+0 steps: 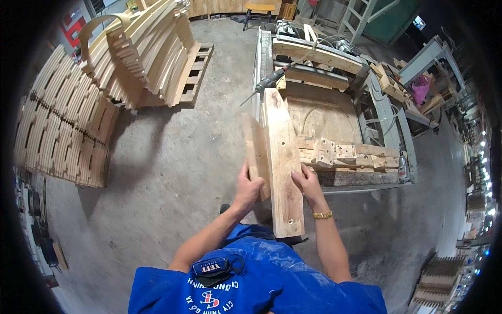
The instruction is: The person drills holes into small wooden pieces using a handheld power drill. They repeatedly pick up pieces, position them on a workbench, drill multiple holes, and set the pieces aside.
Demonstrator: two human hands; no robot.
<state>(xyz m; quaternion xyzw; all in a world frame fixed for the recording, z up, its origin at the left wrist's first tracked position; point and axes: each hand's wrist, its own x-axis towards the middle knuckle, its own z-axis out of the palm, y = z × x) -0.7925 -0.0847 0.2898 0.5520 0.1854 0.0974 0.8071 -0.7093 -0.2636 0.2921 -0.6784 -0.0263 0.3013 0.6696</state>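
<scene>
My left hand (247, 189) is closed round the lower part of a narrow wooden board (256, 149), which is blurred at its top end. My right hand (308, 186) grips the right edge of a longer, thicker wooden board (284, 162), thumb on its face. Small dark holes dot this pale plank, and its lower end points toward my body. Both pieces stand side by side in front of me; whether they touch cannot be told. Beyond their upper ends lies a dark power tool (272, 79) with a long thin bit, at the workbench's left side.
A metal-framed workbench (361, 184) with wooden fixture blocks (324, 152) stands ahead to the right. Far left are stacked slotted wooden panels (63, 125) and curved wooden parts (157, 47) on a pallet (196, 76). A stool (260, 9) stands at the back; a bottle (402, 168) is near the bench corner.
</scene>
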